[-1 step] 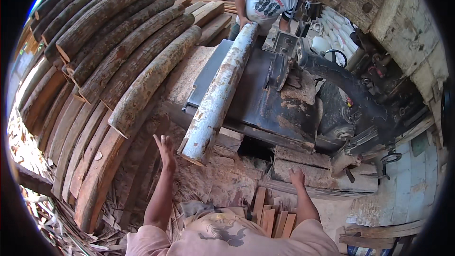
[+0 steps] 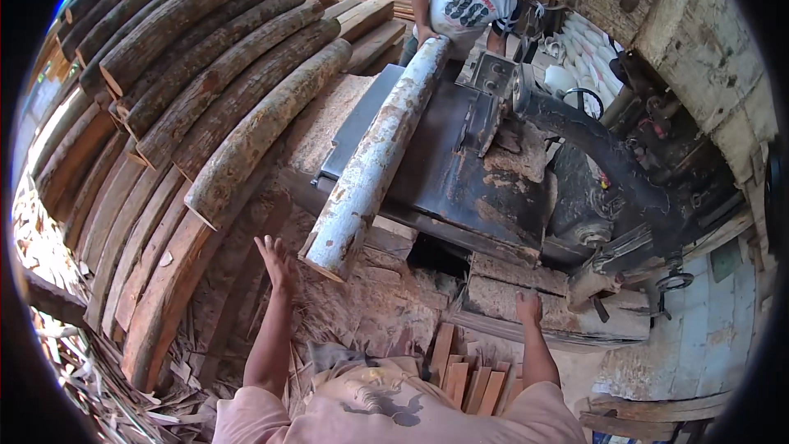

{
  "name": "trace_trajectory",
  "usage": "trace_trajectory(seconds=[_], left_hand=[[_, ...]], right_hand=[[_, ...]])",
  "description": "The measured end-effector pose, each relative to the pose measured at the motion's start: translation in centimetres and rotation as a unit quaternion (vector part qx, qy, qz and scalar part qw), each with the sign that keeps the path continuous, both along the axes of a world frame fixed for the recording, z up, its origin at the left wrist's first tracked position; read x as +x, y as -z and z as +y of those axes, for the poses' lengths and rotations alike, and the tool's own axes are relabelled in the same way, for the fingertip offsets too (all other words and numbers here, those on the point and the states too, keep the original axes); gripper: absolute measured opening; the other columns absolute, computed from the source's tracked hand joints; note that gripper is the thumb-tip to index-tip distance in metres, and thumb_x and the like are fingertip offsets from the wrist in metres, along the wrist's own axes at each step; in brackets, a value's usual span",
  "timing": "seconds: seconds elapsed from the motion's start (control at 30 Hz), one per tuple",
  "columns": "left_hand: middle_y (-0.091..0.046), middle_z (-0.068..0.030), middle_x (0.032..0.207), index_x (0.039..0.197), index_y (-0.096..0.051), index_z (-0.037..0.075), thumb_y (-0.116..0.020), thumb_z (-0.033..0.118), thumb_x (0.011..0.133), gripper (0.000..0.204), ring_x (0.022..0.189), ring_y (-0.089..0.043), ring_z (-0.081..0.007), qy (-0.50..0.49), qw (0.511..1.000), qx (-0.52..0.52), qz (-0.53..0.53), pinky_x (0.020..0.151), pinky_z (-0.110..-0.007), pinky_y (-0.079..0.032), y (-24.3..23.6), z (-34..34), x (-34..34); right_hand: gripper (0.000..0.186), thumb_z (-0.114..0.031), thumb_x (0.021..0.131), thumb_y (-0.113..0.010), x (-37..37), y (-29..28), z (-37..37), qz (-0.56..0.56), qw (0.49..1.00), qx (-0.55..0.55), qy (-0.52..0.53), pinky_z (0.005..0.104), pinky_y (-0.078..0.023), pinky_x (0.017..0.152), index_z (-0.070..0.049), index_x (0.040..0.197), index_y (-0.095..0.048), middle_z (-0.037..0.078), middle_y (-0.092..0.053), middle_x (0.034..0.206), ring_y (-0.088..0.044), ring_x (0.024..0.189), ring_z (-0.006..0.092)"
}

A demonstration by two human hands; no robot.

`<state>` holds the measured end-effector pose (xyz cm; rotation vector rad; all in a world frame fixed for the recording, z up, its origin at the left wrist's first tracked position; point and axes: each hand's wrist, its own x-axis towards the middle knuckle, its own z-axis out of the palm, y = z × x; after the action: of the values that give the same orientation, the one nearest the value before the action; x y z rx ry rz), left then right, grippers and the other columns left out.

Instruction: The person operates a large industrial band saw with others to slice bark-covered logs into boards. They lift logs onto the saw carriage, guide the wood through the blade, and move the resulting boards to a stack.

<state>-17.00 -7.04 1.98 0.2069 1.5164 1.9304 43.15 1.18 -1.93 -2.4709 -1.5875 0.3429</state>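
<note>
A log [image 2: 374, 156] with patchy pale bark slants across the dark metal saw table [image 2: 436, 156], its near end jutting past the table's edge toward me. A co-worker's hand [image 2: 425, 34] rests at its far end. My left hand [image 2: 276, 265] is open, fingers spread, just left of the log's near end and apart from it. Over on the right, my right hand [image 2: 530, 309] is raised above a sawdust-covered beam [image 2: 567, 312]; its fingers look curled closed and nothing shows in them. Neither hand touches the log.
Stacked logs [image 2: 238, 144] rise along the left, with sawn slabs [image 2: 177, 304] beneath. A saw machine with a curved dark arm [image 2: 600, 136] stands right of the table. Short wooden pieces [image 2: 477, 386] stand close in front of me. Wood scraps [image 2: 90, 386] litter the lower left.
The log's near end has swung slightly left. My left hand has shifted a little left and my right hand a little right. The co-worker stays at the far end.
</note>
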Motion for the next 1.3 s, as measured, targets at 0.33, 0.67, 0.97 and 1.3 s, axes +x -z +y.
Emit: trace_trajectory(seconds=[0.33,0.67,0.97,1.3], left_hand=[[-0.049,-0.0212,0.124,0.127,-0.045,0.003,-0.046,0.064,0.079,0.078,0.114,-0.049,-0.0320,0.296,0.833,-0.426,0.190,0.096,-0.036,-0.038,7.8,-16.9,12.0],[-0.064,-0.0163,0.096,0.121,-0.051,0.001,-0.060,0.044,0.079,0.061,0.085,-0.062,-0.0228,0.350,0.808,-0.468,0.073,0.076,-0.031,-0.048,12.4,-18.6,18.3],[-0.061,-0.0197,0.105,0.123,-0.050,0.005,-0.058,0.045,0.081,0.059,0.094,-0.061,-0.0297,0.470,0.781,-0.364,0.191,0.082,-0.034,-0.046,15.0,-12.3,16.1],[-0.063,-0.0144,0.086,0.119,-0.050,-0.001,-0.061,0.031,0.083,0.049,0.070,-0.060,-0.0160,0.353,0.877,-0.325,0.009,0.062,-0.027,-0.048,14.2,-12.8,9.5]], right_hand=[[0.032,-0.024,0.074,-0.057,29.0,-2.5,2.2,-0.139,0.961,-0.239,-0.006,0.0408,-0.048,0.079,-0.001,0.096,-0.063,0.020,-0.061,0.102,-0.060,0.093,0.0326],[0.065,-0.009,0.073,-0.055,20.8,-5.6,-11.8,-0.062,0.993,0.040,0.089,0.0477,-0.046,0.074,-0.024,0.133,-0.038,0.022,-0.061,0.098,-0.060,0.085,0.0394],[0.066,-0.007,0.075,-0.054,17.5,0.7,-15.1,0.042,0.956,0.236,0.170,0.0387,-0.049,0.061,-0.020,0.136,-0.033,0.015,-0.061,0.098,-0.060,0.067,0.0284],[0.057,-0.005,0.083,-0.049,-12.4,-10.6,-7.4,0.534,0.818,0.181,0.117,0.0236,-0.033,0.034,-0.017,0.135,-0.030,0.003,-0.050,0.073,-0.041,0.042,0.0089]])
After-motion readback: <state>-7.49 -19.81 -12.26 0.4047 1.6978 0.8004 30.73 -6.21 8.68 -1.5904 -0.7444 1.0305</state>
